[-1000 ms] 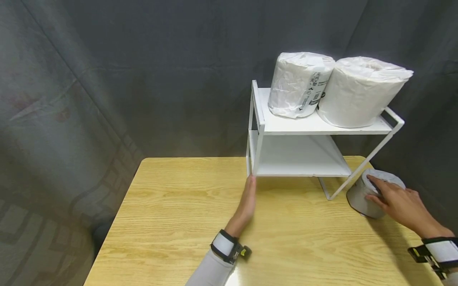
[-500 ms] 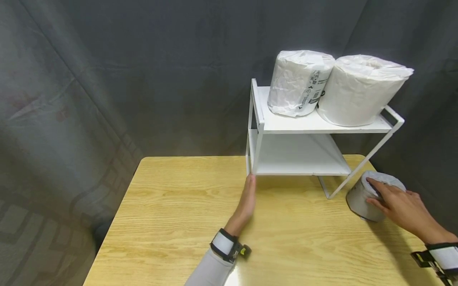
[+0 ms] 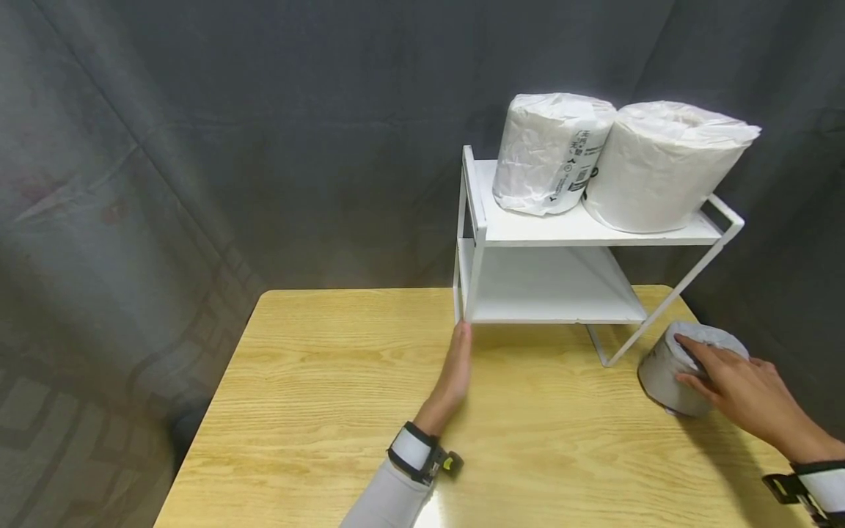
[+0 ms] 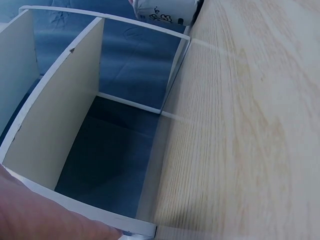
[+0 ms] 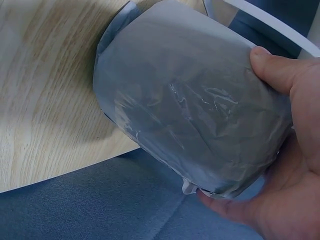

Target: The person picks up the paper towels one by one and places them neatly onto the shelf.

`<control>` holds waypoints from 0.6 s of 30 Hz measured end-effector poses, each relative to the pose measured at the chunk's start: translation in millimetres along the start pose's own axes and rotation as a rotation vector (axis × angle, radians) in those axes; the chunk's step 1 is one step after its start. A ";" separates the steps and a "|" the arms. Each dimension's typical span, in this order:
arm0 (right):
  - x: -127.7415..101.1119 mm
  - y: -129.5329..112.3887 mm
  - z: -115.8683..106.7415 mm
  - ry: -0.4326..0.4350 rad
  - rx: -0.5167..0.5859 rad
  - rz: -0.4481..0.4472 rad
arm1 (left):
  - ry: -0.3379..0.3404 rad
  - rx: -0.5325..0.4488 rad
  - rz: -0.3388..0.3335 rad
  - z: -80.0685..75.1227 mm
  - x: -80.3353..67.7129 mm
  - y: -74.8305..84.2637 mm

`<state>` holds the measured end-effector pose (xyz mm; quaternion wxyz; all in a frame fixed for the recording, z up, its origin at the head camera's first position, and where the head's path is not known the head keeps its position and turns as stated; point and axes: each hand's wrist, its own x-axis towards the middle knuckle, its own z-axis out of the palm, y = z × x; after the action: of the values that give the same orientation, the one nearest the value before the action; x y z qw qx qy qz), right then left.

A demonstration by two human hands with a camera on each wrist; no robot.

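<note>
On the table at the right, my right hand (image 3: 755, 392) grips a wrapped toilet paper roll (image 3: 665, 378) from above. The right wrist view shows the roll's grey, crinkled wrapper (image 5: 185, 100), the thumb on one side and fingers on the other. My left hand (image 3: 452, 378), fingers straight, touches the foot of the front left post of a white two-tier rack (image 3: 561, 293). In the left wrist view the left hand (image 4: 45, 215) lies along the rack's near side. Two white-wrapped rolls stand on the top shelf, a printed one (image 3: 548, 158) and a larger-looking one (image 3: 660, 172).
The rack stands at the back right of the wooden table (image 3: 317, 381). Dark curtains (image 3: 330, 147) hang behind and beside it. The held roll is close to the table's right edge, just outside the rack's right leg (image 3: 627, 345).
My right hand has shifted the toilet paper roll slightly toward me, tilting it a little. The left hand, the rack and the two upper rolls have stayed in place.
</note>
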<state>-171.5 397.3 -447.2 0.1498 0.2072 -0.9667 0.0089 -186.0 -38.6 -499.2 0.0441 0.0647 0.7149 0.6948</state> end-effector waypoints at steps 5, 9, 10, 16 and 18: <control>-3.4 -5.0 -3.1 0.001 -0.009 -0.009 | -0.003 -0.005 0.002 0.1 0.4 0.2; -5.0 -10.5 -7.5 0.007 -0.008 -0.017 | -0.004 -0.008 0.004 0.0 0.0 0.5; -5.3 -11.8 -8.6 0.010 -0.008 -0.019 | -0.003 -0.007 0.004 -0.1 0.0 0.5; -7.1 -19.3 -16.0 0.032 -0.003 -0.042 | -0.008 -0.012 0.009 -0.5 0.1 0.6; -7.6 -21.7 -18.6 0.037 -0.001 -0.052 | -0.008 -0.013 0.009 -0.4 0.2 0.4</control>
<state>-150.8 382.0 -432.6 0.1680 0.2320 -0.9581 0.0082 -186.2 -38.9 -498.8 0.0443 0.0701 0.7099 0.6994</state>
